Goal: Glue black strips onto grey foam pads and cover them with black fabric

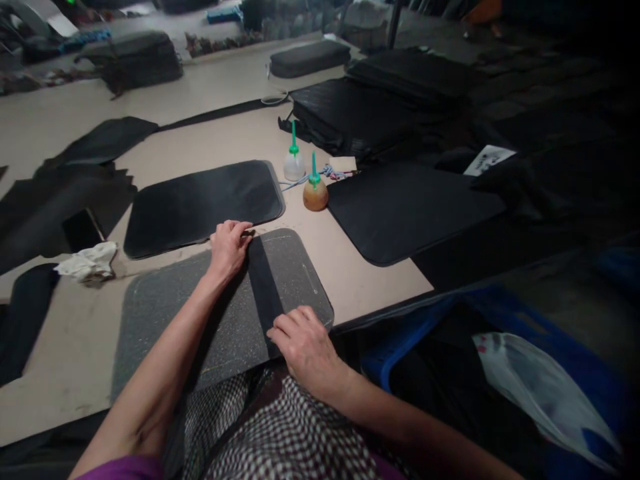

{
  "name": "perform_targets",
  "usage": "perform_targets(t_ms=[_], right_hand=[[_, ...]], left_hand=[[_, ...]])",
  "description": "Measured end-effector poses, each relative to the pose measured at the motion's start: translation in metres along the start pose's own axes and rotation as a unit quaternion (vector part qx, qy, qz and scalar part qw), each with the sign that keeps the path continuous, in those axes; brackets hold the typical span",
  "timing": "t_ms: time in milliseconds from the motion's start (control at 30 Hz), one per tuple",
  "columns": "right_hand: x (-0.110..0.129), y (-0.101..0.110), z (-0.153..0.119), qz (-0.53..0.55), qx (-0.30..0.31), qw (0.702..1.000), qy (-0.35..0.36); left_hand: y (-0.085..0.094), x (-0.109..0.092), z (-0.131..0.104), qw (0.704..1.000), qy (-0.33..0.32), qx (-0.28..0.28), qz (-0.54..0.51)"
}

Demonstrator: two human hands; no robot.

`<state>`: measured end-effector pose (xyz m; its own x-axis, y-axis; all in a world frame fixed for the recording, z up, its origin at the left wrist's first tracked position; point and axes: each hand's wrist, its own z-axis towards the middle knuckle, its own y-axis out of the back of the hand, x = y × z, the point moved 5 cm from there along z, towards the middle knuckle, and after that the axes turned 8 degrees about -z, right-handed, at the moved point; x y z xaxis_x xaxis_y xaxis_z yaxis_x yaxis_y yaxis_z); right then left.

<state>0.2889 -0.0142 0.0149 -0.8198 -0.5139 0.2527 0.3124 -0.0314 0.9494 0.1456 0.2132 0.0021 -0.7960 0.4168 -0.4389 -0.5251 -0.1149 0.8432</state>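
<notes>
A grey speckled panel point(165, 320) with rounded corners lies on the table in front of me. Across it runs a black strip point(262, 280), from the far edge to the near edge. My left hand point(230, 250) pinches the strip's far end at the panel's far edge. At the near end, my right hand point(305, 340) has its fingers closed on the strip close to the table's front edge. Just beyond the panel lies a black rounded panel point(205, 203), near my left fingertips.
Two squeeze bottles with green nozzles, one whitish point(294, 165) and one amber point(315, 195), stand mid-table. Black panels point(415, 207) are at right. A crumpled white cloth point(90, 261) and a phone-like dark object point(83, 230) lie left. A blue crate point(400, 353) stands below right.
</notes>
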Motion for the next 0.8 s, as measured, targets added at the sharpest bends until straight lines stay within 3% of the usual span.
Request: perform_targets(t_ms=[133,200,300,400,500,667,800], right_hand=[[-0.001,-0.002,0.001,0.013,-0.008,1.0,-0.009],[0.0,-0.003,0.001,0.017,-0.006,1.0,-0.01],[0.001,-0.004,0.0,0.013,-0.007,1.0,-0.011],[0.003,-0.003,-0.001,0.001,-0.017,1.0,-0.013],[0.004,-0.003,-0.001,-0.007,-0.023,1.0,-0.015],[0.003,-0.003,-0.002,-0.004,-0.028,0.999,-0.025],[0.003,-0.004,-0.002,0.006,-0.038,0.999,-0.029]], left_hand=[[0.032,-0.011,-0.011,0.997,0.003,-0.074,-0.027],[0.039,-0.027,-0.024,0.998,-0.046,-0.051,-0.012],[0.027,-0.049,-0.05,0.99,-0.131,0.046,0.036],[0.011,-0.055,-0.072,0.979,-0.156,0.094,0.089],[0.008,-0.053,-0.084,0.978,-0.15,0.097,0.109],[0.028,-0.059,-0.102,0.98,-0.157,0.066,0.101],[0.029,-0.068,-0.128,0.977,-0.177,0.095,0.073]])
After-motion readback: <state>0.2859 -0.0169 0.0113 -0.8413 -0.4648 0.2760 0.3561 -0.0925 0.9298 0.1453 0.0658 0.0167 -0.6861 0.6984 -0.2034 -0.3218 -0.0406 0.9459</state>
